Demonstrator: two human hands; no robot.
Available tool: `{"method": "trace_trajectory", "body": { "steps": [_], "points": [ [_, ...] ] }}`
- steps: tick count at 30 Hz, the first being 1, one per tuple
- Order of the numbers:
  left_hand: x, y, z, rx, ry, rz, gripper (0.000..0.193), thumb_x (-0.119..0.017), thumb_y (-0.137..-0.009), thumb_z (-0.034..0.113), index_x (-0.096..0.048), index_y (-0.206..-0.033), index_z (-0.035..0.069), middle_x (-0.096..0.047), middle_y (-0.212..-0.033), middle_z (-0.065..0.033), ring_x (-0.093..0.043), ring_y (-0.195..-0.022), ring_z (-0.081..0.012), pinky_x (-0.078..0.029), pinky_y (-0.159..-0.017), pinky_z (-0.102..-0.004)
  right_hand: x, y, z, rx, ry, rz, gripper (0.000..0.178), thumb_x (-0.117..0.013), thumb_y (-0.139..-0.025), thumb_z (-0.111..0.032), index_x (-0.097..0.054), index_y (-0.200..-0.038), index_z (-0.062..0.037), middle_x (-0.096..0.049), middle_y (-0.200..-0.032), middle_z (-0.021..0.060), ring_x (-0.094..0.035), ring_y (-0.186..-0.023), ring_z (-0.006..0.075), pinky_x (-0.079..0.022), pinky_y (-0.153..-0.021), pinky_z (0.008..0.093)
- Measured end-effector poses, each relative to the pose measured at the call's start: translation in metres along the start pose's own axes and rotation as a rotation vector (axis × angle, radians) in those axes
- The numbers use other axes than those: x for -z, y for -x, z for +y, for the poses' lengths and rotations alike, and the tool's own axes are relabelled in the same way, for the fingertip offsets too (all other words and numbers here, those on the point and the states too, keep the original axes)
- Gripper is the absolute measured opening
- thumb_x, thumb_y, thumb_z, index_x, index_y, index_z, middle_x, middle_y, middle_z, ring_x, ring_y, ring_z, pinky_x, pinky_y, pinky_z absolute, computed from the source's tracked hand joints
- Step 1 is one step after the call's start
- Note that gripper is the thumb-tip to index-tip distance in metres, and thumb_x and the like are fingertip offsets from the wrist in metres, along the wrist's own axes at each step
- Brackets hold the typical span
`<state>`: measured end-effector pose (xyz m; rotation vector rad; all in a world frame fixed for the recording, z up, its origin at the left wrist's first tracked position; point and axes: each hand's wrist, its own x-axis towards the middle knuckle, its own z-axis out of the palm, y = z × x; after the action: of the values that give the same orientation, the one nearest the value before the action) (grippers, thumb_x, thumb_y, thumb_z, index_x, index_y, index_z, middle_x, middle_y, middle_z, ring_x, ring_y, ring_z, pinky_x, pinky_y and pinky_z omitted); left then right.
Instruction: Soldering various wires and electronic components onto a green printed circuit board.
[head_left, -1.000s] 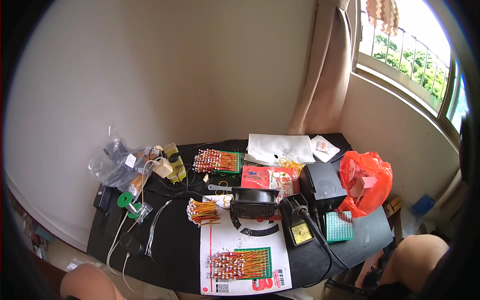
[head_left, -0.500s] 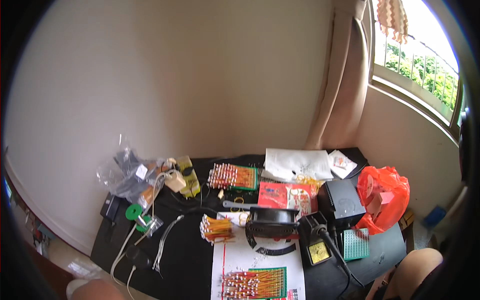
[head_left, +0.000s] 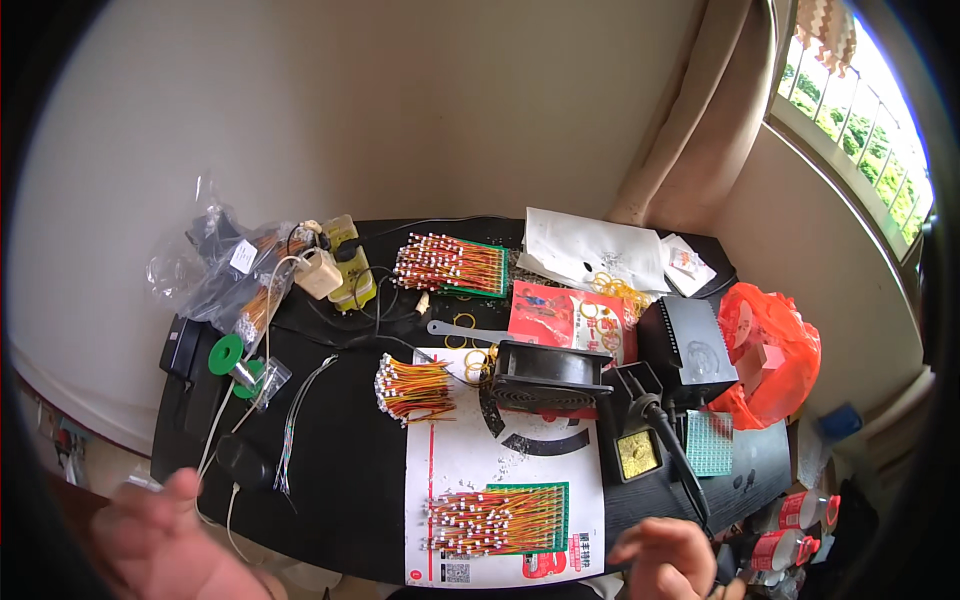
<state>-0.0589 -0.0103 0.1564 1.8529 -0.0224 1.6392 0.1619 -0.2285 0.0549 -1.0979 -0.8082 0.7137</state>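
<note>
At the lower left edge my left hand (head_left: 150,545) is raised, somewhat blurred, its fingers apart and nothing seen in it. My right hand (head_left: 668,558) hovers by the table's front edge, fingers loosely bent and apart, also without anything visible in it. Nearest to that hand is a green circuit board (head_left: 562,515) on a white printed sheet (head_left: 440,572). Many red and yellow wires with white connectors (head_left: 478,522) fan out leftward from this board. Farther up the sheet's left edge lies a loose bundle of similar wires (head_left: 415,388).
A black fan (head_left: 552,372) and a soldering iron stand (head_left: 638,455) are right of centre, before a black box (head_left: 688,350). A red plastic bag (head_left: 775,355) bulges at right. Another wired board (head_left: 452,265) lies behind. Solder spools (head_left: 228,355) and cables (head_left: 300,420) occupy the left.
The view has tilted downward, so the table sits higher in the picture. Both my hands have come into view at the lower edge. Bottles now show at lower right.
</note>
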Motion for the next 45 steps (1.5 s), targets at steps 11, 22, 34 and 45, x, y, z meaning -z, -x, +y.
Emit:
{"method": "trace_trajectory", "body": {
  "steps": [11, 22, 34, 45],
  "points": [
    [-0.014, 0.121, -0.109, 0.545, -0.555, -0.391, 0.027, -0.076, -0.074, 0.002, -0.071, -0.1, 0.001, -0.069, -0.089, -0.013, -0.064, -0.078, -0.0305, -0.052, -0.072, -0.0384, 0.014, -0.036, 0.076, -0.089, 0.064, 0.58, 0.057, -0.045, -0.105, -0.014, -0.026, -0.157, 0.0003, -0.064, -0.108, 0.0199, -0.063, -0.071, 0.0177, -0.052, -0.066, 0.0291],
    [-0.015, 0.127, -0.125, 0.502, -0.645, -0.433, 0.024, -0.075, -0.072, -0.002, -0.07, -0.096, 0.0, -0.067, -0.09, -0.0149, -0.063, -0.081, -0.0336, -0.051, -0.074, -0.0407, 0.019, -0.078, 0.058, -0.157, -0.098, 0.77, 0.042, -0.046, -0.109, -0.025, -0.047, -0.144, -0.0024, -0.065, -0.086, 0.0066, -0.059, -0.063, 0.0117, -0.046, -0.054, 0.0232],
    [-0.014, 0.106, -0.15, 0.21, -1.089, -0.67, 0.027, -0.072, -0.078, 0.004, -0.07, -0.104, -0.003, -0.063, -0.108, -0.0105, -0.057, -0.104, -0.0309, -0.048, -0.087, -0.0444, 0.039, -0.051, 0.073, 0.749, 0.971, 0.271, 0.035, -0.05, -0.106, -0.026, -0.048, -0.133, -0.0033, -0.051, -0.086, 0.0112, -0.049, -0.074, 0.0208, -0.041, -0.064, 0.0342],
    [-0.02, 0.113, -0.163, 0.239, -1.073, -0.794, 0.025, -0.065, -0.081, 0.003, -0.071, -0.104, -0.004, -0.062, -0.102, -0.0103, -0.057, -0.1, -0.0289, -0.047, -0.088, -0.0432, 0.041, -0.046, 0.072, 0.673, 1.03, 0.214, 0.036, -0.048, -0.108, -0.028, -0.048, -0.134, -0.0031, -0.05, -0.082, 0.0102, -0.047, -0.068, 0.0182, -0.039, -0.06, 0.031]
  ]
}}
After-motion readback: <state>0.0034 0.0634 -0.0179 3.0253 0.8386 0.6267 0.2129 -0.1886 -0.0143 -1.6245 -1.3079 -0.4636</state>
